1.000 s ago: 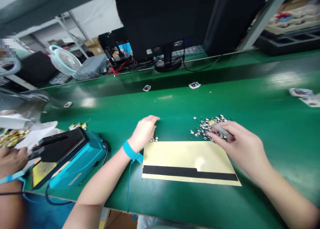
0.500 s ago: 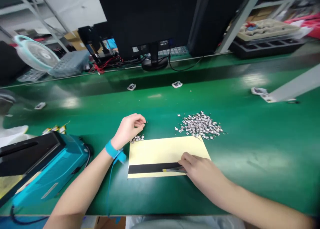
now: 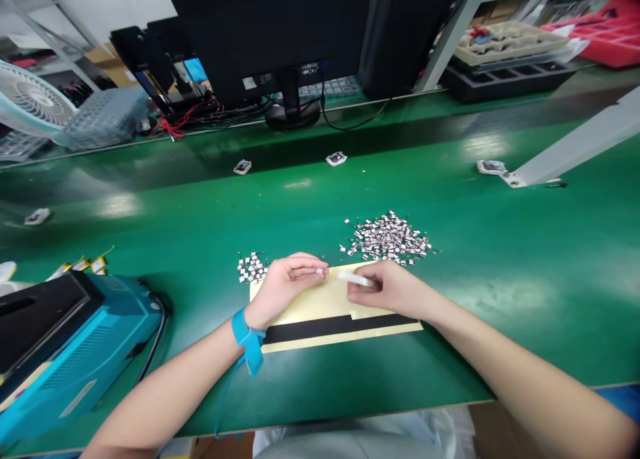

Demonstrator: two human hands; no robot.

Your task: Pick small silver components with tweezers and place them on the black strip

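Observation:
Between the fingertips of my left hand (image 3: 290,284) is a small white square part (image 3: 320,271), pinched over the upper half of a pale yellow sheet (image 3: 320,305). My right hand (image 3: 387,289) grips tweezers (image 3: 357,279), blurred by motion, their yellowish tip close to that part. A black strip (image 3: 310,327) runs along the lower part of the sheet. Behind the sheet to the right lies a big heap of small white parts with dark leads (image 3: 387,237). A smaller group of such parts (image 3: 251,267) lies beside my left hand. A blue wrist strap (image 3: 247,339) circles my left wrist.
A blue and black machine (image 3: 95,352) stands at the left on the green table (image 3: 525,279). At the back are a monitor (image 3: 280,39), a fan (image 3: 37,102) and stacked trays (image 3: 510,65). A grey post (image 3: 575,142) slants down at the right.
My left hand has moved right from the smaller group, over the sheet, with a small part in its fingertips. My right hand has lifted the tweezers up from the black strip toward it.

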